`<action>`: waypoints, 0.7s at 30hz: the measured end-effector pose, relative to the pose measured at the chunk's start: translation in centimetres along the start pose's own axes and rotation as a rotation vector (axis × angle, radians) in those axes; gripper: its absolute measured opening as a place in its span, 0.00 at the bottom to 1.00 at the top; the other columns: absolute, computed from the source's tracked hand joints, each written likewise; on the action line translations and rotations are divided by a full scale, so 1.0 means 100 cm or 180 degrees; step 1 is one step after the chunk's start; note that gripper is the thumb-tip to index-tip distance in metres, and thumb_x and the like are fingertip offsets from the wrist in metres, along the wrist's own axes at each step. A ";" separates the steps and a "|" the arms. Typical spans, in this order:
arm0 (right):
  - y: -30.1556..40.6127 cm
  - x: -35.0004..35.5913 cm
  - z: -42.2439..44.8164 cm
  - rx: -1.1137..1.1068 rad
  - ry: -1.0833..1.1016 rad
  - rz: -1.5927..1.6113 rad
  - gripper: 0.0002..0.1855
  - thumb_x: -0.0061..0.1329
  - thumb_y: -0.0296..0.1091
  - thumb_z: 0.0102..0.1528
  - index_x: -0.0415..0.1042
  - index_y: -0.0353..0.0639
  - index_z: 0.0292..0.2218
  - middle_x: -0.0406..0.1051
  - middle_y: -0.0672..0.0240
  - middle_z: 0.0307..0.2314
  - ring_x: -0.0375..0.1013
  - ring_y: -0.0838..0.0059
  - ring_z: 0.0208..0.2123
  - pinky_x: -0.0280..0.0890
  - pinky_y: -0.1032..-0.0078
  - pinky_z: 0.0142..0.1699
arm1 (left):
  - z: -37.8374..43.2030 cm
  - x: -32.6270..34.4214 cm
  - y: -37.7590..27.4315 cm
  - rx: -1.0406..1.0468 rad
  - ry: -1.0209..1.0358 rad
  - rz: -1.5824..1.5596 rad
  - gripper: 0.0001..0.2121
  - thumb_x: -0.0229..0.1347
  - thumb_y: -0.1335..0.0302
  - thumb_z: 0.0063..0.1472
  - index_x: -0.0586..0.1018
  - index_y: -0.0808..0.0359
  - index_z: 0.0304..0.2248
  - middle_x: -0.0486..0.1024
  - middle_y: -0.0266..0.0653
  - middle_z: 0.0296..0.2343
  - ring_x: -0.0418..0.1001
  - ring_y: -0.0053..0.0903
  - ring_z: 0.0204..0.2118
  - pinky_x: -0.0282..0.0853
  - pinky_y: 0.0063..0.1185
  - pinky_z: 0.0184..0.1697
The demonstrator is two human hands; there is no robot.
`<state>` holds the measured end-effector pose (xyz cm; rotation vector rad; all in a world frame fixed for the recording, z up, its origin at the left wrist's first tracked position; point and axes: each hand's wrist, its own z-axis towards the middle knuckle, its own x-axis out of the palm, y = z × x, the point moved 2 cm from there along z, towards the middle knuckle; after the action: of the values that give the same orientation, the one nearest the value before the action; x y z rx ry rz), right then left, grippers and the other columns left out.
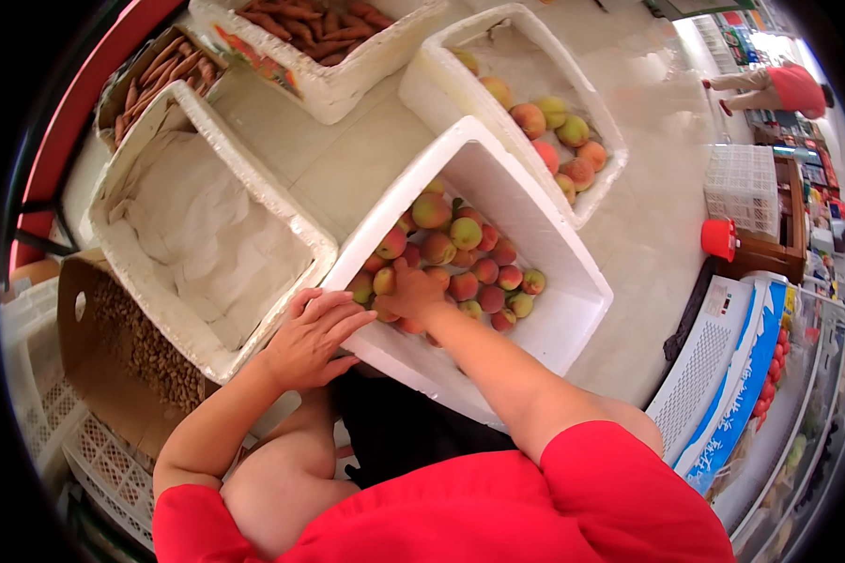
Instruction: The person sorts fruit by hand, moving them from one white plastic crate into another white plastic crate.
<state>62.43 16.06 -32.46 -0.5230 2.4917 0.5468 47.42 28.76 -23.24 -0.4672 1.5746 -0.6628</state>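
Note:
A white foam box (535,310) holding many red and yellow-green peaches (463,286) stands before me, tilted in the view. Deep among the fruit is my right hand (417,290), its fingertips on either side of a yellowish peach (385,281). Whether they grip it is hard to tell. My left hand (315,335) lies with spread fingers across the near left corner of that box. Beside it is the rim of an older foam box (282,211), lined with crumpled pale sheeting (197,211).
Behind the peaches, another foam box (436,84) holds larger peaches. Sweet potatoes (317,28) and carrot-like roots (162,77) fill boxes further back. At left is a carton (113,394) of peanut-like produce. A refrigerated display (732,394) and a red bucket (718,238) stand right; a person (792,88) is beyond.

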 end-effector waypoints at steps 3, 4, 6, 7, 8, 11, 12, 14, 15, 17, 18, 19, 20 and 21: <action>-0.001 0.015 -0.006 -0.0017 -0.0456 0.0038 0.30 0.50 0.45 0.43 0.56 0.39 0.43 0.65 0.53 0.38 0.69 0.53 0.38 0.65 0.64 0.39 | 0.000 -0.001 -0.001 0.0027 -0.0020 0.0009 0.31 0.59 0.65 0.42 0.65 0.60 0.48 0.66 0.34 0.43 0.55 0.28 0.52 0.44 0.32 0.55; -0.001 0.019 -0.013 -0.0062 -0.0752 0.0032 0.29 0.49 0.44 0.44 0.55 0.40 0.43 0.63 0.53 0.39 0.68 0.53 0.38 0.66 0.63 0.39 | -0.001 -0.001 -0.001 0.0033 -0.0022 0.0021 0.31 0.59 0.65 0.42 0.66 0.60 0.48 0.66 0.34 0.43 0.55 0.28 0.52 0.44 0.32 0.55; -0.011 0.021 -0.023 -0.0051 -0.0922 0.0281 0.25 0.47 0.42 0.47 0.56 0.41 0.43 0.55 0.55 0.44 0.66 0.52 0.40 0.66 0.62 0.39 | 0.004 -0.002 -0.002 0.0066 -0.0034 0.0030 0.31 0.59 0.65 0.42 0.66 0.60 0.48 0.66 0.34 0.43 0.55 0.28 0.52 0.44 0.32 0.55; -0.021 0.024 -0.032 -0.0270 -0.0892 0.0081 0.23 0.47 0.42 0.47 0.58 0.41 0.42 0.56 0.55 0.43 0.66 0.52 0.40 0.66 0.62 0.39 | 0.005 -0.004 -0.005 0.0070 -0.0029 0.0042 0.31 0.59 0.65 0.42 0.66 0.60 0.48 0.66 0.34 0.43 0.55 0.28 0.52 0.44 0.32 0.55; -0.038 0.025 -0.045 -0.0480 -0.0865 -0.0123 0.21 0.46 0.42 0.47 0.60 0.41 0.40 0.57 0.55 0.43 0.66 0.53 0.40 0.66 0.61 0.38 | 0.007 -0.005 -0.007 0.0080 -0.0026 0.0052 0.31 0.59 0.65 0.42 0.66 0.60 0.48 0.66 0.34 0.43 0.55 0.29 0.52 0.44 0.32 0.55; -0.047 -0.034 -0.124 -0.0514 -0.0330 -0.0435 0.14 0.45 0.42 0.48 0.67 0.39 0.30 0.63 0.56 0.36 0.66 0.54 0.37 0.64 0.62 0.37 | 0.003 -0.009 -0.010 0.0040 -0.0018 -0.0017 0.31 0.59 0.65 0.42 0.65 0.61 0.48 0.66 0.35 0.43 0.56 0.31 0.52 0.45 0.33 0.55; -0.054 -0.058 -0.151 -0.0443 -0.0163 -0.0536 0.13 0.45 0.41 0.48 0.66 0.38 0.28 0.64 0.56 0.33 0.67 0.54 0.36 0.64 0.62 0.37 | 0.004 -0.010 -0.011 0.0070 0.0004 -0.0062 0.31 0.60 0.66 0.42 0.65 0.60 0.48 0.66 0.36 0.43 0.56 0.32 0.52 0.45 0.33 0.55; -0.080 -0.091 -0.195 -0.0356 -0.0538 -0.0556 0.12 0.45 0.39 0.48 0.65 0.37 0.26 0.65 0.56 0.28 0.67 0.54 0.34 0.63 0.63 0.37 | -0.003 -0.020 -0.013 0.0072 0.0063 -0.0095 0.31 0.60 0.68 0.41 0.65 0.60 0.48 0.65 0.38 0.44 0.56 0.33 0.52 0.46 0.33 0.55; -0.094 -0.103 -0.217 -0.0289 -0.1090 -0.0470 0.11 0.45 0.37 0.48 0.65 0.37 0.27 0.65 0.55 0.26 0.67 0.53 0.33 0.63 0.64 0.37 | -0.006 -0.030 -0.018 0.0037 0.0039 -0.0096 0.31 0.60 0.70 0.41 0.65 0.60 0.48 0.64 0.39 0.44 0.56 0.34 0.52 0.47 0.33 0.55; -0.102 -0.131 -0.249 0.0031 -0.1930 -0.0539 0.07 0.44 0.31 0.49 0.66 0.37 0.29 0.66 0.54 0.30 0.68 0.57 0.32 0.65 0.66 0.36 | -0.013 -0.062 -0.035 -0.0067 -0.0010 -0.0059 0.31 0.60 0.72 0.41 0.65 0.59 0.48 0.63 0.41 0.45 0.55 0.35 0.53 0.48 0.33 0.55; -0.109 -0.136 -0.262 -0.0091 -0.2381 -0.0053 0.07 0.45 0.30 0.49 0.65 0.37 0.30 0.66 0.55 0.30 0.68 0.58 0.31 0.66 0.68 0.35 | -0.010 -0.086 -0.051 -0.0128 -0.0132 0.0009 0.31 0.59 0.75 0.41 0.65 0.59 0.49 0.62 0.43 0.46 0.56 0.38 0.52 0.51 0.34 0.54; -0.117 -0.138 -0.271 -0.0250 -0.2822 0.0468 0.07 0.45 0.29 0.49 0.65 0.37 0.32 0.66 0.55 0.30 0.68 0.60 0.30 0.66 0.71 0.34 | -0.013 -0.108 -0.070 -0.0364 -0.0398 0.0038 0.31 0.59 0.75 0.42 0.65 0.60 0.49 0.62 0.44 0.46 0.57 0.40 0.52 0.52 0.34 0.54; -0.124 -0.141 -0.277 -0.0424 -0.3240 0.1005 0.08 0.46 0.27 0.49 0.64 0.36 0.33 0.65 0.56 0.30 0.68 0.62 0.29 0.66 0.73 0.33 | -0.017 -0.128 -0.092 -0.0606 -0.0673 0.0070 0.30 0.59 0.75 0.43 0.64 0.60 0.49 0.62 0.45 0.47 0.57 0.41 0.51 0.52 0.34 0.53; -0.129 -0.137 -0.272 -0.0533 -0.3343 0.1342 0.10 0.46 0.26 0.49 0.63 0.37 0.35 0.64 0.56 0.31 0.68 0.63 0.29 0.66 0.75 0.33 | -0.020 -0.145 -0.115 -0.0835 -0.0942 0.0119 0.30 0.58 0.75 0.43 0.64 0.60 0.49 0.61 0.46 0.47 0.58 0.42 0.51 0.53 0.34 0.53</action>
<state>67.97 -4.35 -6.99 0.2311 1.5284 0.9003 46.10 29.84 -4.66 -0.6961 1.3884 -0.3398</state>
